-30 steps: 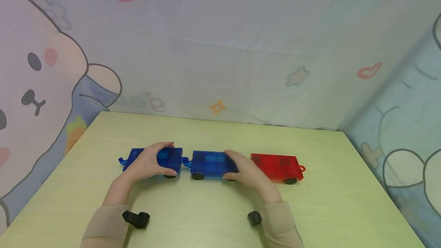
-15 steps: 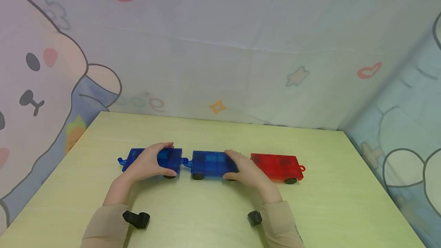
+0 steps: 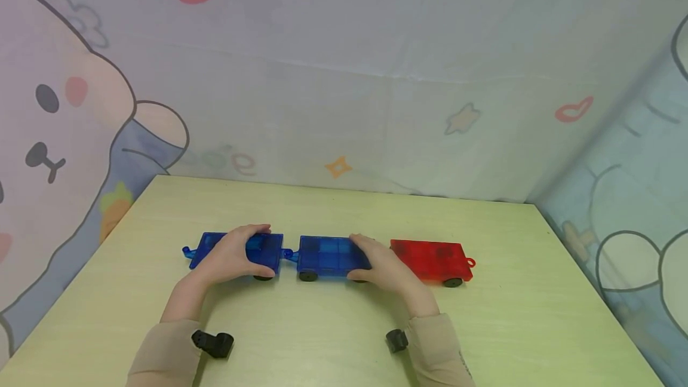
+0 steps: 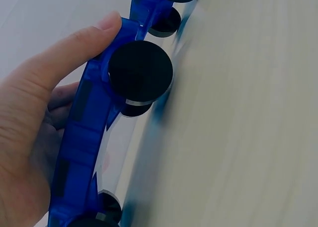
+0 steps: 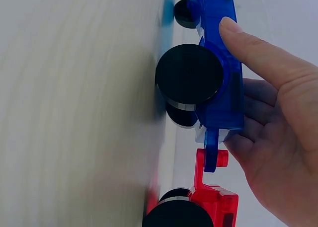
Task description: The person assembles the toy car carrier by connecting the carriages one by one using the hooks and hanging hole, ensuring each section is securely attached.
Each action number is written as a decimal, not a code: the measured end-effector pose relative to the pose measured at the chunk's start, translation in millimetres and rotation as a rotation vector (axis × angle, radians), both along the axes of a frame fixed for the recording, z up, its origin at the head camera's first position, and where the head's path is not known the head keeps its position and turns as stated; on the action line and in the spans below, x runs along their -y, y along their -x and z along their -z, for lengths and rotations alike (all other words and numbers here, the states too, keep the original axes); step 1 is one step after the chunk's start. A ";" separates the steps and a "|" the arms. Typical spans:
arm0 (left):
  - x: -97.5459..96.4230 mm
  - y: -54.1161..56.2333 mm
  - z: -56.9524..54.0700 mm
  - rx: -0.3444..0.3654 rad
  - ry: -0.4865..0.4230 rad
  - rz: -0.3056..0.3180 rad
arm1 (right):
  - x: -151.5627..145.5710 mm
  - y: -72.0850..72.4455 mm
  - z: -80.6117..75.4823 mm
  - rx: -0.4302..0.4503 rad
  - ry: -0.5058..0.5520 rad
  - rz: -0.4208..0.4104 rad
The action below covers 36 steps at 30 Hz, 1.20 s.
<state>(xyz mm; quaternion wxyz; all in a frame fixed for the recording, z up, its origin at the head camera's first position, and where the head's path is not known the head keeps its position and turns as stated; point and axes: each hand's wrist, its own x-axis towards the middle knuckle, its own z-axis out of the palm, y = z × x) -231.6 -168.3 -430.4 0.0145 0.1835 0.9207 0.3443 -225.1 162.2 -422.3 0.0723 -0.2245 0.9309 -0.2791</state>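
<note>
Three translucent toy train cars with black wheels stand in a row on the table. My left hand (image 3: 231,255) grips the left blue car (image 3: 264,246) across its body, thumb on the near side and fingers over the far side. My right hand (image 3: 384,264) holds the middle blue car (image 3: 326,252) by its right end in the same way. A hook and ring link the two blue cars. In the right wrist view, the middle car's ring (image 5: 210,155) sits over the hook (image 5: 222,158) of the red car (image 5: 223,204), which no hand touches.
The pale wooden table (image 3: 333,333) carries the row near its middle. Behind it hangs a printed cloth (image 3: 322,76) with a cartoon bear, hearts and stars. Black camera mounts (image 3: 215,344) sit on both sleeves.
Both hands keep their grip on the two blue cars. The left car shows only a tiny leftward shift along with the whole view.
</note>
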 end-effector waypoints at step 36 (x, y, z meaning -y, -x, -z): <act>1.0 -3.0 -9.2 -0.054 0.136 0.035 | 2.1 1.6 -3.1 -0.012 -0.005 -0.026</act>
